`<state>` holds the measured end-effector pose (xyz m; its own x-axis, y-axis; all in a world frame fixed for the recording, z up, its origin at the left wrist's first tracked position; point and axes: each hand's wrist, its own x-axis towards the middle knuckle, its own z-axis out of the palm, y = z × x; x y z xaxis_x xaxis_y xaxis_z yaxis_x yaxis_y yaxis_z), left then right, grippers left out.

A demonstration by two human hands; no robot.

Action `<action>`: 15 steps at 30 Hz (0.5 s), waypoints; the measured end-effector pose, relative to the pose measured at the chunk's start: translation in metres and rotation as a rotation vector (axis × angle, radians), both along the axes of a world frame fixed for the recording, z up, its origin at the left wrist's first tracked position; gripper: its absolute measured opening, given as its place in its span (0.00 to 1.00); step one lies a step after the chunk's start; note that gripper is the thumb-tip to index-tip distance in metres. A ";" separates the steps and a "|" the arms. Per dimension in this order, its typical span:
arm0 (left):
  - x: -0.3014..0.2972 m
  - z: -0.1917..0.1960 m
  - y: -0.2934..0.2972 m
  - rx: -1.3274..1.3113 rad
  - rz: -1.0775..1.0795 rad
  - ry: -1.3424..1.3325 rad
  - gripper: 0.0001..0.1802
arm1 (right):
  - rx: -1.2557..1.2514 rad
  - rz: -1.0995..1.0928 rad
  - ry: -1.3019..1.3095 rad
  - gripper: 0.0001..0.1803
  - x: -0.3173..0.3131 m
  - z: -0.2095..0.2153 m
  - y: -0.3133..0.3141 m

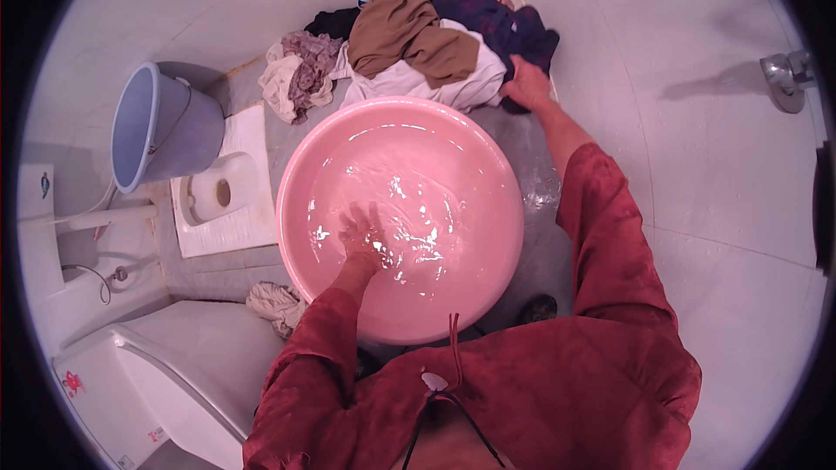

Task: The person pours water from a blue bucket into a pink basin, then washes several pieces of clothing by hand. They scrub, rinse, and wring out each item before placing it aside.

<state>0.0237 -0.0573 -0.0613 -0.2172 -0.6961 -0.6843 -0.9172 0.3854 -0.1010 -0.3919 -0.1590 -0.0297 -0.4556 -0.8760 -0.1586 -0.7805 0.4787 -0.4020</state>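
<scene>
A large pink basin [296,174] full of rippling water stands on the grey floor in front of me. My left hand [361,231] is under the water near the basin's middle, fingers spread, holding nothing. Beyond the basin lies a heap of clothes: a brown garment [409,35] on top, a white one [409,83] beneath, dark purple cloth [505,26] to the right. My right hand [525,85] reaches past the basin's far right rim and grips the dark cloth at the heap's edge. Both arms wear dark red sleeves.
A blue bucket [152,126] lies tipped at the left beside a white squat toilet pan [222,191]. A crumpled pale rag [277,303] sits by the basin's near left. A white appliance [139,374] fills the lower left. A metal tap [788,78] projects from the right wall.
</scene>
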 end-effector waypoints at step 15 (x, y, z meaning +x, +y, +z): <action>-0.027 0.033 -0.009 0.161 -0.188 -0.241 0.67 | -0.552 -0.038 -1.374 0.39 0.161 0.052 -0.091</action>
